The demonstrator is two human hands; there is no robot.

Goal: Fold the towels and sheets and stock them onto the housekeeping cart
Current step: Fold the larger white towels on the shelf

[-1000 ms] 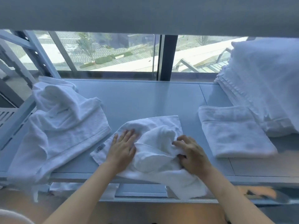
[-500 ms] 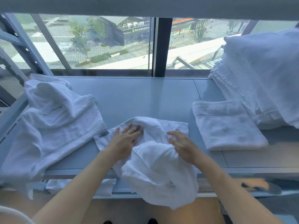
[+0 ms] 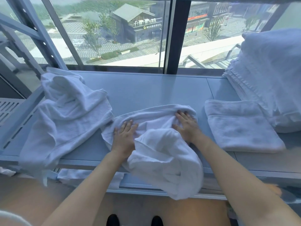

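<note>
Left hand (image 3: 124, 137) lies flat on the white towel (image 3: 156, 144); right hand (image 3: 187, 123), fingers spread, presses its far edge on the table (image 3: 146, 88). Near half hangs bunched over the edge: judged best drawn up and smoothed before folding.

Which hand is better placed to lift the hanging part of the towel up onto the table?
Probably the left hand. It lies flat on the towel right beside the bunched part that hangs over the table edge. The right hand presses the far fold, farther from it.
</note>
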